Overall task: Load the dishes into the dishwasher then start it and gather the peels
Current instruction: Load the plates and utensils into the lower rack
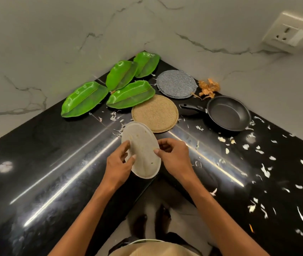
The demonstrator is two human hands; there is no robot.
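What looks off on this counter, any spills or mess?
Yes. White peels are scattered loose over the right side of the black counter, with a few beside the tan mat. A brown peel pile sits in the corner behind the pan. The white plate, held in both hands, shows food smears.

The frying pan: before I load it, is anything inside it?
The frying pan looks empty: a bare dark nonstick base, no food or peel visible. White peels lie on the counter around it. The near wall's inner face is hidden.
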